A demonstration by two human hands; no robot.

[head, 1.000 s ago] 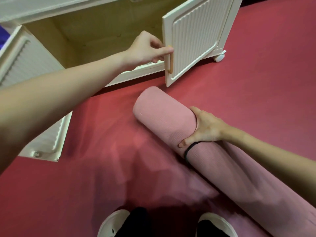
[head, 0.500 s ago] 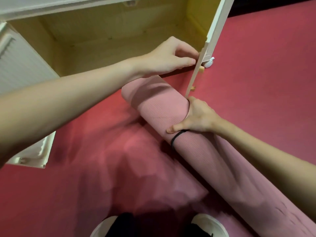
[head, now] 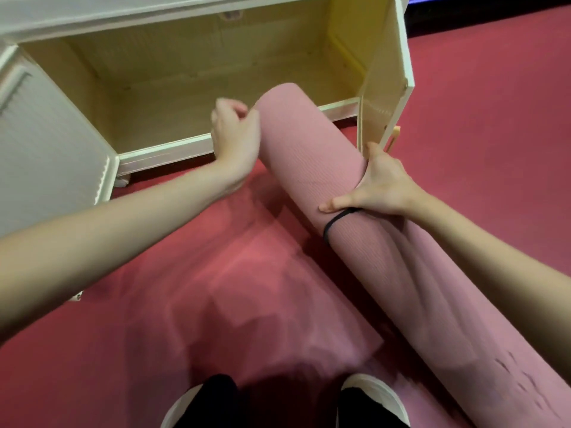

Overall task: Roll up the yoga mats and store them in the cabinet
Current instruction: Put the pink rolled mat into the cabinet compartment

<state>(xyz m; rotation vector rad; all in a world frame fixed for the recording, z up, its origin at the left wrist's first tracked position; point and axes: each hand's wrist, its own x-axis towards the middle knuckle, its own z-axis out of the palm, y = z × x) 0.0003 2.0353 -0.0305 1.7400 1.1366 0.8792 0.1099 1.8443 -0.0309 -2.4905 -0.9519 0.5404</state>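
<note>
One rolled pink ribbed foam yoga mat (head: 312, 156) runs diagonally from the lower right of the frame up to the centre, its far end raised just over the front lip of the low cream cabinet with a pale wooden interior (head: 216, 75) that fills the upper part of the frame. We see a thin black elastic band (head: 332, 225) looped around the roll near its middle. Our right hand (head: 380, 183) has its grip on the mat from the right side: the thumb lies across the top of the roll just above the band, and the fingers wrap around the far side. Our left hand (head: 236, 131) sits just left of the mat's raised end, fingers loosely curled; it is blurred, and we cannot tell whether it touches the roll. The cabinet's right door (head: 386, 88) stands swung open, edge-on, at the upper right; the ribbed white left door (head: 46, 143) hangs open at the left edge. Beneath everything lies the red carpeted floor (head: 494, 118), and two white-rimmed shoes (head: 375, 393) show at the bottom centre.
</note>
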